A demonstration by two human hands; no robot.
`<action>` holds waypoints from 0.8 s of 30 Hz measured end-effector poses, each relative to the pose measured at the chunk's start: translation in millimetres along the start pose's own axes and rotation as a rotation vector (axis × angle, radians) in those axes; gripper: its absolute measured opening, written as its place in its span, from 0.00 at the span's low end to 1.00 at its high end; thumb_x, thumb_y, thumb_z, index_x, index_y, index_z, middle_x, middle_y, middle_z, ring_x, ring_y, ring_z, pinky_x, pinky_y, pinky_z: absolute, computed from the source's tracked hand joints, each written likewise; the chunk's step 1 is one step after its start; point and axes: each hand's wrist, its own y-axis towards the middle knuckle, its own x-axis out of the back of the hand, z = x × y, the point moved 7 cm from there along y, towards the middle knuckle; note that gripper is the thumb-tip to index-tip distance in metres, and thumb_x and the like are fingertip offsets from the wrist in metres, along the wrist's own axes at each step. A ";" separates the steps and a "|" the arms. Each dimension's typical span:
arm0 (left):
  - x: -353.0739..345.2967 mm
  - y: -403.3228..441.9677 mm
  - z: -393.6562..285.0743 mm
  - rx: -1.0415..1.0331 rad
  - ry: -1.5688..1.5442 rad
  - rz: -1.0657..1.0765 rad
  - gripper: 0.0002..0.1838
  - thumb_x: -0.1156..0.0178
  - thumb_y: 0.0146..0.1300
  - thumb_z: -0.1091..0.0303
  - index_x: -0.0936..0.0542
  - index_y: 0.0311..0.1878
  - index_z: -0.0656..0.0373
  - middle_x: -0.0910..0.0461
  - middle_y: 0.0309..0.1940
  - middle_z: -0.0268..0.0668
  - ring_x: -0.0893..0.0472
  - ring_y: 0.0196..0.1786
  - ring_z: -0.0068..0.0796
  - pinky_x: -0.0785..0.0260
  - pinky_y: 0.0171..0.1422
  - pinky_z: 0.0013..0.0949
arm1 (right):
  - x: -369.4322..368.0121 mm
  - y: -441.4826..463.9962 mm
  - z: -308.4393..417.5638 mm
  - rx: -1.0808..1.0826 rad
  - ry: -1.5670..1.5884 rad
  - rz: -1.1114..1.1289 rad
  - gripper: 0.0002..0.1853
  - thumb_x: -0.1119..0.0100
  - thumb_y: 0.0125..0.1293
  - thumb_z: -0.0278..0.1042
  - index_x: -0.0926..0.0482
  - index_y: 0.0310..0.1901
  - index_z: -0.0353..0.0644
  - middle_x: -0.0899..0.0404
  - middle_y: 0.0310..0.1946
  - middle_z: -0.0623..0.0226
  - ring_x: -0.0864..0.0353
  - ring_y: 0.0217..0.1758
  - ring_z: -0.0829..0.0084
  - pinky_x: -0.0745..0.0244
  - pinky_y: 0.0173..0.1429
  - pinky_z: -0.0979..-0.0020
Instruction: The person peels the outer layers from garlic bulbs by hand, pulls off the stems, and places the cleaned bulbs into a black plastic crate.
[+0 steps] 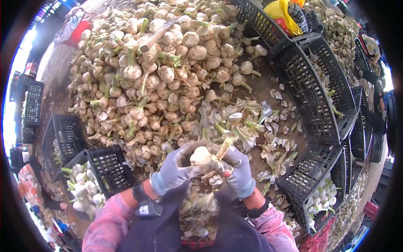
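Note:
Both hands wear grey gloves and meet in front of my lap. In my left hand (178,165) I grip a pale garlic bulb (201,156), its fingers curled round the side. My right hand (237,169) is closed at the bulb's stalk end, where dry skin and the stalk (226,148) stick up between the hands. A small red patch shows near the right thumb; I cannot make out what it is. Beyond the hands lies a big heap of unpeeled garlic (168,75). Loose peeled skins (201,216) lie between my legs.
Black crates (308,88) line the right side; one holds cleaned white bulbs (323,197). At left, another crate (110,168) stands beside white bulbs (86,187). A knife-like tool (157,35) rests on the heap. A yellow bag (289,19) hangs at the upper right; other people sit at both edges.

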 end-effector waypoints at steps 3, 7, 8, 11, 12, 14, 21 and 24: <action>-2.2 -2.4 -2.7 0.033 -0.126 0.024 0.38 0.30 0.63 0.56 0.33 0.69 0.67 0.25 0.62 0.37 0.26 0.64 0.26 0.35 0.70 0.33 | 0.4 -2.5 -4.1 0.054 0.088 0.058 0.24 0.30 0.64 0.37 0.20 0.60 0.38 0.18 0.50 0.62 0.21 0.52 0.70 0.28 0.57 0.71; -4.2 -2.8 -7.5 -0.016 -0.092 0.056 0.37 0.33 0.66 0.54 0.34 0.70 0.67 0.25 0.62 0.37 0.26 0.63 0.25 0.35 0.69 0.32 | -0.3 -0.3 14.1 0.136 -0.033 0.050 0.22 0.32 0.63 0.34 0.20 0.58 0.39 0.17 0.50 0.61 0.19 0.51 0.68 0.28 0.57 0.69; -2.2 -4.2 -1.1 0.021 -0.105 0.053 0.37 0.34 0.66 0.54 0.34 0.70 0.67 0.25 0.62 0.37 0.26 0.63 0.24 0.35 0.69 0.32 | -0.2 0.3 19.3 0.162 -0.101 0.035 0.22 0.33 0.61 0.32 0.19 0.58 0.40 0.17 0.49 0.61 0.19 0.50 0.67 0.28 0.57 0.68; 2.7 -9.6 14.4 0.133 -0.161 0.076 0.40 0.33 0.65 0.53 0.36 0.71 0.68 0.25 0.62 0.39 0.25 0.62 0.26 0.33 0.67 0.33 | 1.1 1.1 31.4 0.204 -0.306 0.051 0.24 0.35 0.54 0.26 0.18 0.56 0.43 0.17 0.44 0.61 0.19 0.47 0.63 0.27 0.55 0.66; -1.3 -9.5 11.2 0.170 -0.190 0.105 0.42 0.31 0.62 0.53 0.37 0.72 0.68 0.25 0.62 0.40 0.23 0.61 0.29 0.30 0.66 0.34 | 2.0 1.4 33.3 0.211 -0.376 0.064 0.25 0.36 0.51 0.23 0.17 0.55 0.45 0.17 0.43 0.62 0.19 0.46 0.61 0.27 0.53 0.65; -4.4 -11.3 10.9 0.234 -0.265 0.137 0.45 0.28 0.59 0.54 0.39 0.72 0.69 0.25 0.62 0.42 0.22 0.60 0.32 0.28 0.65 0.37 | 0.8 5.1 37.4 0.278 -0.434 0.100 0.26 0.37 0.46 0.22 0.16 0.52 0.47 0.18 0.39 0.63 0.20 0.43 0.59 0.27 0.50 0.64; -7.2 -11.5 12.5 0.205 -0.421 0.023 0.45 0.27 0.57 0.60 0.39 0.73 0.65 0.29 0.64 0.42 0.25 0.62 0.34 0.33 0.69 0.39 | -2.2 9.9 40.7 0.338 -0.424 -0.077 0.16 0.38 0.50 0.24 0.20 0.44 0.43 0.18 0.44 0.61 0.20 0.48 0.54 0.26 0.54 0.62; 1.7 -6.4 -5.4 -0.259 0.507 -0.162 0.44 0.29 0.60 0.52 0.38 0.71 0.67 0.30 0.60 0.38 0.27 0.62 0.30 0.37 0.70 0.33 | -7.8 4.5 31.5 0.256 -0.335 -0.200 0.14 0.39 0.56 0.26 0.22 0.46 0.41 0.19 0.49 0.56 0.20 0.53 0.52 0.26 0.59 0.60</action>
